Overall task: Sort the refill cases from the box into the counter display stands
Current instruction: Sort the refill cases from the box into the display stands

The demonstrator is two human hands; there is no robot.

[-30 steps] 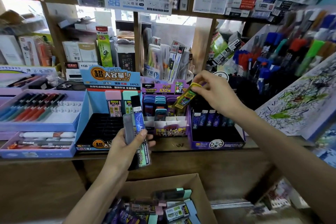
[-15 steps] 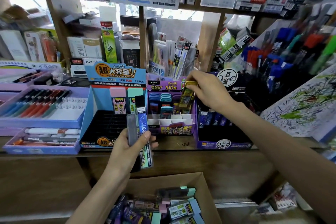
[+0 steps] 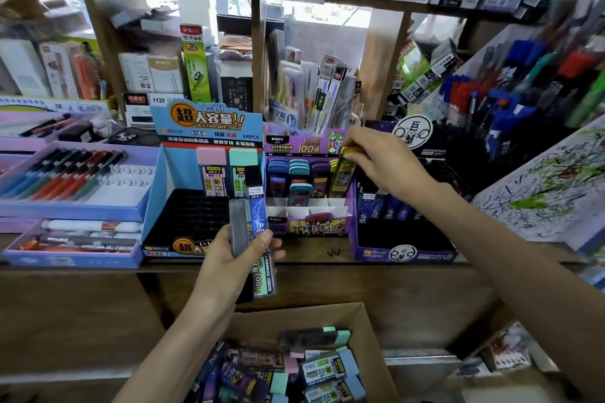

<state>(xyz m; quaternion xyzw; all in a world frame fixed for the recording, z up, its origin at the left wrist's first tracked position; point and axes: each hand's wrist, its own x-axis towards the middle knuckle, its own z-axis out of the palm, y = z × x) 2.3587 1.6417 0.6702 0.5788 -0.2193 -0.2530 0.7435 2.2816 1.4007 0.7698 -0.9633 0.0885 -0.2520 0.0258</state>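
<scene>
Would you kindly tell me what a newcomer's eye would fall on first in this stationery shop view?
The right hand stands out first, pinching a yellow refill case at the right end of the purple display stand in the middle of the counter. Next comes the left hand, gripping a bundle of refill cases near the blue display stand, above the open cardboard box crammed with more cases.

Blue stand point(image 3: 209, 123) — "24PCS"; purple stand point(image 3: 296, 145) — "ULTRAMAN", perhaps; white box point(image 3: 163, 101) — "1120".
</scene>
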